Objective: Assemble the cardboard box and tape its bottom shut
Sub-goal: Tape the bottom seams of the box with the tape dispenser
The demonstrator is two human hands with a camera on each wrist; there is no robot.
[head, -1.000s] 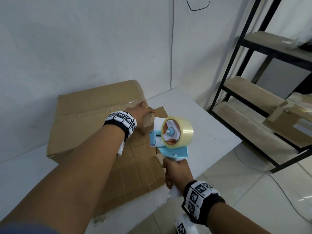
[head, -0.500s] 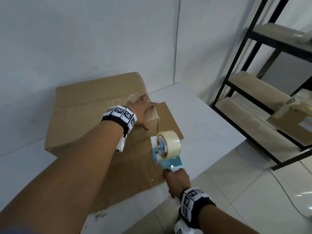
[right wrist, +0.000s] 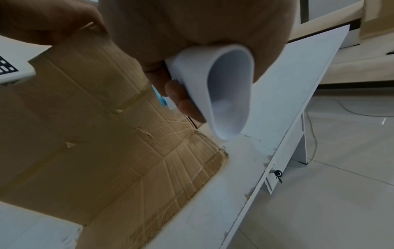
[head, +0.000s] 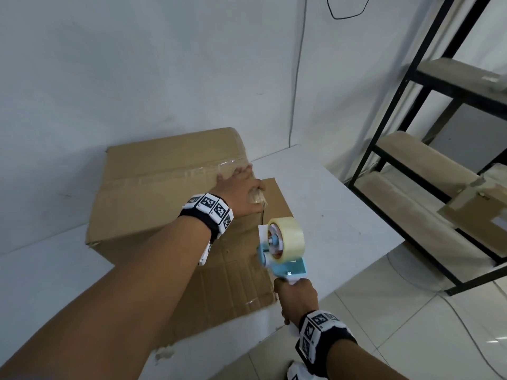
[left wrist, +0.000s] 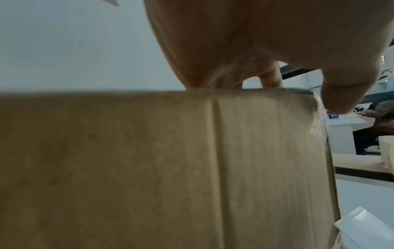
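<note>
The brown cardboard box (head: 164,171) stands on the white table (head: 343,215), closed flaps on top with clear tape along the seam. My left hand (head: 238,185) lies flat on the box's right top edge, fingers on the tape end and thumb over the side. The left wrist view shows the box wall (left wrist: 149,168) and crinkled tape (left wrist: 319,121) at its corner. My right hand (head: 296,300) grips the white handle (right wrist: 224,94) of the blue tape dispenser (head: 285,242), held off the box above a loose flap (head: 236,286).
A black metal shelf rack (head: 411,174) with beige boards stands to the right, a cardboard piece (head: 477,215) leaning on it. A grey wall rises right behind the box. The table's near edge (right wrist: 266,168) drops to a tiled floor with a cable.
My right hand has lowered the tape dispenser away from the box's top right edge. My left hand has stayed on the tape end.
</note>
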